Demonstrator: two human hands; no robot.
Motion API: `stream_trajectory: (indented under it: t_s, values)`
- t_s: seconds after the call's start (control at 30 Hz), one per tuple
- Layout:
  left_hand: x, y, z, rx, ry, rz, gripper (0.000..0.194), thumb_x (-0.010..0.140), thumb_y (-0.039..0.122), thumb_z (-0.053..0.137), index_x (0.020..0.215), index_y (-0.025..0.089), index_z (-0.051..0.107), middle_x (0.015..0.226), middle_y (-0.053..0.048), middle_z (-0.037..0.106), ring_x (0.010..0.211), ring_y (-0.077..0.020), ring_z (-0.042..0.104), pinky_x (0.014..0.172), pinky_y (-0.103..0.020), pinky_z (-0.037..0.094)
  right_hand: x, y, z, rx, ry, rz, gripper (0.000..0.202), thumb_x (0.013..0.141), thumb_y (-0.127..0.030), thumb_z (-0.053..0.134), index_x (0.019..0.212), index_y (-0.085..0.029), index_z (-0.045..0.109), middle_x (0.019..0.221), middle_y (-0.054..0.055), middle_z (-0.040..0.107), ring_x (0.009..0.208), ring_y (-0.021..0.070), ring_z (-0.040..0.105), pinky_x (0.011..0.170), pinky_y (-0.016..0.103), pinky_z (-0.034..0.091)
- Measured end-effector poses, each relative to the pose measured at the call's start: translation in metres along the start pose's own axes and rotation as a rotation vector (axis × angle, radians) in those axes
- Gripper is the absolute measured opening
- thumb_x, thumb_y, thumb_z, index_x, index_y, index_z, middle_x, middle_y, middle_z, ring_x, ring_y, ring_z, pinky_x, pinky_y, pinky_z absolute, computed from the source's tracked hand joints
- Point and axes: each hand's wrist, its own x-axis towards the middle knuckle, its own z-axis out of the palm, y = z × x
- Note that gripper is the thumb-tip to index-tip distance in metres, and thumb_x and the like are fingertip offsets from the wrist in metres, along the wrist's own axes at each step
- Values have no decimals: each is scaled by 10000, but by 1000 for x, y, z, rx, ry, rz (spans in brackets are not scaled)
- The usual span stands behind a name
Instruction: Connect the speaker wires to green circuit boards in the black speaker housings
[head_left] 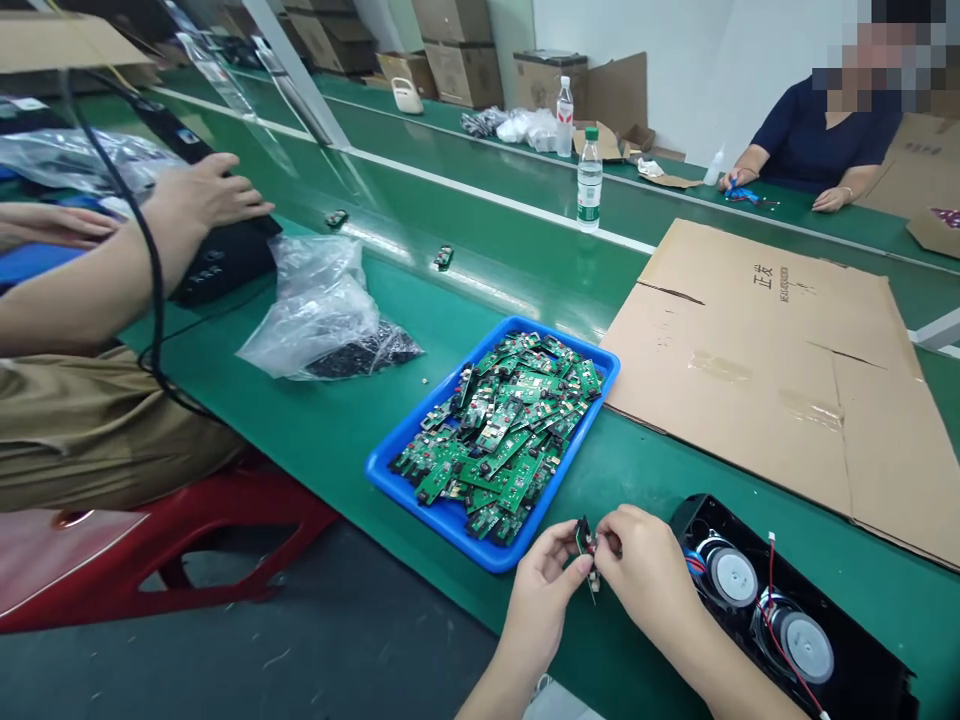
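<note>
We see our left hand (541,590) and our right hand (645,572) close together at the near edge of the long green counter (337,420). Both hands pinch one small green circuit board (586,548) between the fingertips. The left hand holds it from the left side, and the right hand holds it from the right. The little board stands on its edge, up off the counter, just in front of the near corner of the blue plastic tray (390,478).

The blue tray is full of many more small green circuit boards (504,425), all piled up. Just to the right of our right hand lies a long black speaker box (855,680), open on top. Inside it we see two round grey speakers (765,606) and thin red wires (780,640).

Behind the speaker box a big flat sheet of brown cardboard (772,370) lies on the counter. To the left of the tray sits a crinkly clear plastic bag (319,300) with small dark parts spilling out of it.

On the left, another person sits on a red plastic stool (195,545), and one hand of theirs (202,195) rests on a black box (225,255). Far across, on the other side, a person in a dark blue top (814,135) has both hands on the counter. Two clear plastic water bottles (589,180) stand in the middle.
</note>
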Motion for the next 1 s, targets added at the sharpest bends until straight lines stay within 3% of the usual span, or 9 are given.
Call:
stream_trajectory:
  t_s: [0.2, 0.3, 0.5, 0.63, 0.7, 0.8, 0.87, 0.93, 1.0]
  values:
    - [-11, -19, 6, -58, 71, -84, 445, 585, 388, 818, 937, 166, 663, 900, -69, 717, 880, -196, 653, 692, -244, 527, 12, 4, 21, -118, 54, -25, 216, 759, -25, 516, 616, -175, 576, 590, 27, 578, 527, 166, 555, 475, 265, 321]
    - [-16, -21, 6, -53, 70, -98, 410, 597, 383, 813, 920, 176, 668, 886, -52, 721, 864, -181, 655, 667, -216, 522, 10, 3, 19, -114, 117, -66, 206, 774, -33, 506, 642, -178, 570, 608, 24, 571, 574, 177, 563, 515, 274, 361]
    - [-23, 1, 3, 57, -57, -107, 413, 586, 378, 821, 927, 198, 673, 886, -56, 731, 849, -226, 678, 626, -246, 548, -24, 8, -25, 8, 368, -107, 224, 933, -155, 374, 806, -170, 559, 694, 17, 577, 645, 148, 558, 623, 267, 431]
    - [-36, 18, 14, 129, -218, -132, 419, 588, 423, 808, 931, 220, 680, 837, -56, 744, 734, -218, 684, 595, -265, 555, -58, 40, -61, -13, 507, 73, 194, 950, -252, 396, 859, -182, 552, 704, 5, 610, 591, 111, 582, 555, 209, 447]
    - [-42, 21, 22, 139, -260, -164, 411, 593, 444, 799, 925, 239, 670, 789, -37, 746, 647, -187, 669, 574, -264, 553, -78, 65, -71, -71, 433, 193, 222, 944, -309, 402, 815, -198, 545, 631, -15, 596, 489, 108, 557, 447, 204, 420]
    - [-49, 18, 33, 184, -334, -249, 403, 609, 430, 795, 927, 245, 632, 786, -32, 750, 619, -166, 656, 565, -259, 550, -107, 94, -75, -69, 200, 267, 214, 920, -284, 402, 756, -211, 518, 579, -24, 578, 446, 120, 551, 382, 199, 396]
    - [-50, 15, 40, 229, -385, -295, 413, 626, 431, 785, 942, 235, 607, 838, -47, 751, 657, -163, 659, 586, -250, 550, -122, 101, -74, -30, 66, 222, 227, 902, -176, 337, 855, -208, 557, 721, 14, 618, 509, 118, 582, 413, 190, 421]
    - [-50, 13, 47, 292, -437, -306, 428, 641, 450, 766, 964, 227, 595, 838, -45, 741, 676, -160, 654, 606, -246, 555, -130, 101, -73, -9, -34, 113, 376, 850, -69, 279, 1003, -224, 586, 899, 54, 605, 557, 104, 585, 448, 187, 439]
    - [-49, 13, 54, 370, -475, -279, 415, 671, 461, 736, 984, 227, 596, 782, -24, 718, 677, -159, 638, 624, -262, 571, -132, 96, -72, -11, -64, -4, 438, 808, -25, 278, 973, -235, 625, 934, 65, 578, 536, 94, 551, 435, 189, 427]
